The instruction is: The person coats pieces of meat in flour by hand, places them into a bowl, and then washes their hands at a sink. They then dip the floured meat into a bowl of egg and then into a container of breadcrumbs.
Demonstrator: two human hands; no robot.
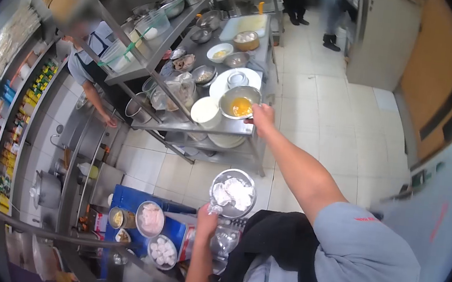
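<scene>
My right hand [263,118] is closed on the rim of a metal bowl [223,106] with yellow egg [241,107] in it, at the end of the steel counter. Nearer to me, my left hand [207,220] is beside a larger metal bowl [253,198] that holds white, floury pieces [235,193]. Something clear and crumpled, like plastic, shows at its fingertips against that bowl's rim; the fingers themselves are hard to make out. Left of this hand are a bowl of pale pink meat [150,219] and a bowl of white balls [162,252].
The steel shelf unit [181,21] carries bowls, a white plate [252,79], a white tub [206,112] and a cutting board [244,27]. A co-worker [92,64] stands beyond it at the left. Other people's legs [293,4] show at the top. A wooden door [438,65] is at the right.
</scene>
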